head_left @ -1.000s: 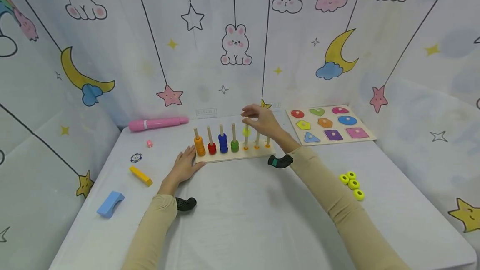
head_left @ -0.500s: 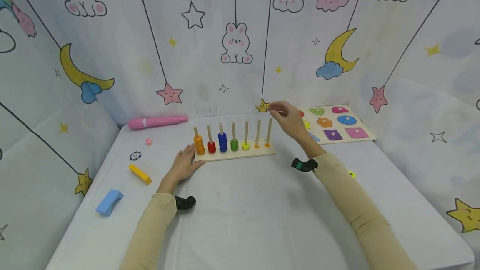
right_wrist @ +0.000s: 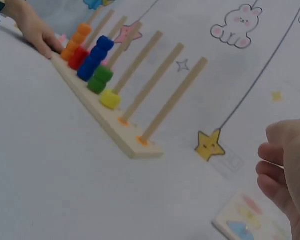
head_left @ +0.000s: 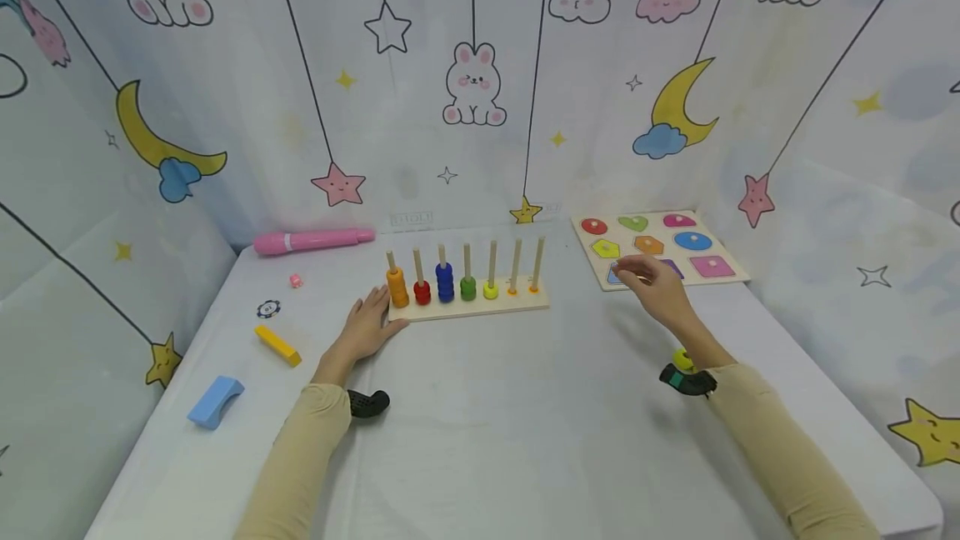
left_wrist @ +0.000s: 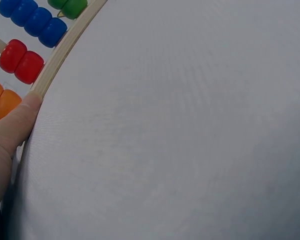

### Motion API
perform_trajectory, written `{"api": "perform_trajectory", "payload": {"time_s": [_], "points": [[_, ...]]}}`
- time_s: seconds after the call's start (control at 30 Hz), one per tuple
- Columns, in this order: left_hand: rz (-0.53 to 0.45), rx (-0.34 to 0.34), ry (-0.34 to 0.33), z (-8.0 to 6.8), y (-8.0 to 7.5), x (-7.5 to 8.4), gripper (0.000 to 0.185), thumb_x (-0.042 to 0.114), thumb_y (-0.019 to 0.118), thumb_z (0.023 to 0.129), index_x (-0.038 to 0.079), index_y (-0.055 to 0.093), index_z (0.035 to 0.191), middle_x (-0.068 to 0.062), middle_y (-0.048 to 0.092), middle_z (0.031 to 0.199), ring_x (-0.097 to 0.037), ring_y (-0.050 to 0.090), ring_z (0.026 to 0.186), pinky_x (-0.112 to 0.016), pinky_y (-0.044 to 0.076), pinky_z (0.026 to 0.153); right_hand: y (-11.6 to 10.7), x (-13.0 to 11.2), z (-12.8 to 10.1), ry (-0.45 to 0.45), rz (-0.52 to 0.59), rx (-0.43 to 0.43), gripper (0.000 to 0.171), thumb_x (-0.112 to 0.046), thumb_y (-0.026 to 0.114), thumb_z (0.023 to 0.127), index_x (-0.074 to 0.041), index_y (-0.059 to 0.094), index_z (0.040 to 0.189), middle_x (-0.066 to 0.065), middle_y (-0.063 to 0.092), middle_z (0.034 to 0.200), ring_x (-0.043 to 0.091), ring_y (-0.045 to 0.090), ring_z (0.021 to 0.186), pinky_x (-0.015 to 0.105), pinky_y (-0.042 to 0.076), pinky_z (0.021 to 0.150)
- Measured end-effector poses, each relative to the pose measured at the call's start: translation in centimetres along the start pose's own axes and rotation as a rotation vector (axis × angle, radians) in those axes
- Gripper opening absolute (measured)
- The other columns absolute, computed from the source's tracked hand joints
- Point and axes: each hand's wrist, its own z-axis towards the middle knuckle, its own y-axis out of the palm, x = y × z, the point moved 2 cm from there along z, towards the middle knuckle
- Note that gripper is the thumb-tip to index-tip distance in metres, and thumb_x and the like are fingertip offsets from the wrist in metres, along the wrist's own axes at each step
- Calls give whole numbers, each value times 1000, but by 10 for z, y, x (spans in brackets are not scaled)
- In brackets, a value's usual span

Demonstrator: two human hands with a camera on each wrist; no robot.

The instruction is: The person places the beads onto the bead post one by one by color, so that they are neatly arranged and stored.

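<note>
Left hand [head_left: 367, 329] lies flat, fingers straight, thumb touching the left end of the wooden seven-peg ring-stacking board [head_left: 468, 307], which carries orange, red, blue, green and one yellow ring [head_left: 491, 292]. Right hand [head_left: 658, 288] hovers right of that board, fingers loosely curled and holding nothing, over the near edge of the wooden shape puzzle board [head_left: 660, 247]. Loose yellow ring [head_left: 682, 358] lies by the right wrist; no readable writing anywhere.

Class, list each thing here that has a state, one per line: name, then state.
Yellow peg: one ring, at its base.
Last two pegs: bare.
Shape puzzle: pieces seated; one corner hidden.
Left hand: open, touching the peg board.
Right hand: loosely curled, holding nothing, above the table.
</note>
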Motion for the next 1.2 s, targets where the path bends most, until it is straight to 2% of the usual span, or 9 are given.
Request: {"api": "perform_trajectory", "payload": {"time_s": [0.17,0.27,0.37,0.57,0.87,1.03,1.2], "points": [[-4,-1,-2,0,-1,1,77,42,54,94,-7,24,145,-23,21,152,-37,12,141,-54,3,113,-14,50,-22,83,-51,5,36,-31,55,97,-7,58,122,11,65,113,13,59,103,10,45,86],[-2,3,3,0,0,0,77,42,54,95,-7,23,146,-23,20,151,-38,12,141,-54,3,113,-23,67,-38,130,-73,10,40,-36,54,96,-7,57,124,10,65,115,5,58,101,7,43,84],[0,4,5,1,-1,0,77,42,53,95,-7,23,146,-24,20,152,-38,11,141,-54,3,113,-31,78,-53,152,-91,24,39,-35,54,96,-6,56,123,11,65,114,3,57,100,5,42,82],[-7,-6,3,1,-1,1,78,42,53,95,-7,22,146,-24,19,152,-38,11,141,-55,3,112,-41,89,-77,180,-109,21,38,-32,54,97,-4,55,123,15,65,114,-3,55,96,2,41,79],[8,-9,-8,1,-1,2,77,42,53,95,-7,22,146,-24,20,152,-38,11,141,-54,3,113,-53,97,-99,190,-94,-80,37,-29,52,98,-5,53,127,15,65,115,-9,54,94,5,43,78],[-6,-9,-10,0,-1,3,77,42,54,95,-6,22,146,-24,20,152,-38,11,141,-54,3,113,-59,100,-109,138,-132,-101,30,-13,47,100,-4,54,127,15,65,115,-11,52,98,3,40,81],[-4,-6,-8,-1,-1,3,77,42,54,95,-7,22,146,-24,20,152,-38,11,141,-54,3,113,-67,105,-116,78,-126,-129,34,4,44,95,-2,53,128,17,63,117,-13,50,101,3,40,82]]}}
